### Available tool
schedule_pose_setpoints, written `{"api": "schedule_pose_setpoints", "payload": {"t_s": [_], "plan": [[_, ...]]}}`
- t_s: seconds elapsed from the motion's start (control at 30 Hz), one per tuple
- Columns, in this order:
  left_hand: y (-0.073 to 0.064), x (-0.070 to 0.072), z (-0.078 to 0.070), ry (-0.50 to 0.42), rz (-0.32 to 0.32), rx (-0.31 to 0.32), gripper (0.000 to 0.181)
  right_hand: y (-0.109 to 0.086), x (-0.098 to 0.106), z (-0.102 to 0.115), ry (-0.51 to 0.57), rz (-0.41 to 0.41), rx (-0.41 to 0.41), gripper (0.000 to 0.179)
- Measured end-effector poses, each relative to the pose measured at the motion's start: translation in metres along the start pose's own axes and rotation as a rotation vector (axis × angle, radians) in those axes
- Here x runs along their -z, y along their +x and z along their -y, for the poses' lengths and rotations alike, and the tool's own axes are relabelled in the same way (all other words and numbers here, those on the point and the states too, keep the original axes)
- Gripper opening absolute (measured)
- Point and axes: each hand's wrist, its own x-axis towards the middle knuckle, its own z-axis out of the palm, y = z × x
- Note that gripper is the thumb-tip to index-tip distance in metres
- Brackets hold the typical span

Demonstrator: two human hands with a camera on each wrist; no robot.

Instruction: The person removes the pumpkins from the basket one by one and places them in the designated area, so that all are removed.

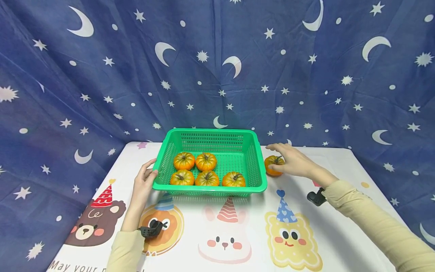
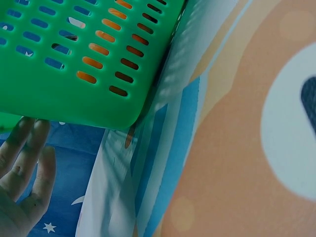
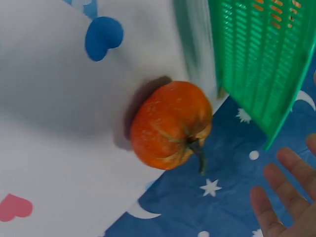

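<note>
A green plastic basket (image 1: 210, 190) holds several small orange pumpkins (image 1: 205, 161). At its left side my left hand (image 1: 143, 181) touches the rim with the thumb and fingertips; in the left wrist view those fingers (image 2: 43, 170) look fairly straight against the basket's corner. One more pumpkin (image 1: 272, 170) stands on the table just right of the basket. My right hand (image 1: 293, 160) hovers over it, fingers spread and reaching toward the basket's right rim. The right wrist view shows this pumpkin (image 3: 170, 123) with its stem, apart from the fingers (image 3: 284, 190).
A white tablecloth (image 1: 190, 260) printed with cartoon animals covers the table. Behind and beside the table hangs a dark blue curtain (image 1: 217, 102) with moons and stars. The basket stands near the table's back edge. Both wrists wear small black devices (image 1: 317, 197).
</note>
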Motion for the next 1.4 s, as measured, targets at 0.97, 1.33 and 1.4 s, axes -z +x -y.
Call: {"api": "schedule_pose_setpoints", "payload": {"t_s": [0.97, 1.33, 1.4], "plan": [[0.001, 0.002, 0.003, -0.011, 0.004, -0.005, 0.045, 0.021, -0.001, 0.062, -0.177, 0.097, 0.261, 0.064], [0.001, 0.002, 0.0, -0.046, 0.004, -0.022, 0.044, 0.035, -0.015, 0.077, -0.179, 0.212, 0.32, 0.064], [0.0, 0.002, 0.0, -0.045, 0.006, -0.017, 0.043, 0.036, -0.019, 0.078, -0.17, 0.237, 0.315, 0.064]]}}
